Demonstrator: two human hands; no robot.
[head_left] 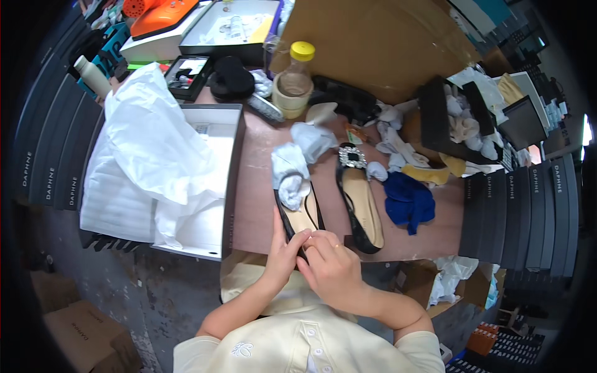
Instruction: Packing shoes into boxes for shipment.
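Observation:
A black flat shoe (303, 220) with a beige insole lies toe away from me at the table's near edge. White wrapping (289, 163) covers its toe, and crumpled paper sits in its opening. My left hand (281, 256) holds the heel end, fingers along the outer left side and thumb over the insole. My right hand (331, 264) is closed at the same heel, its curled fingertips meeting the left thumb; the heel's back is hidden between them. To the right lies the matching black shoe (362, 208), unwrapped, with a sparkling square buckle on the toe.
An open shoe box (231, 186) with white tissue (158, 140) stands on the left. Behind are a yellow-lidded jar (292, 90) and a black box of paper wads (435, 115). A blue cloth (407, 200) lies right. Stacked grey boxes (522, 214) flank the table (258, 205).

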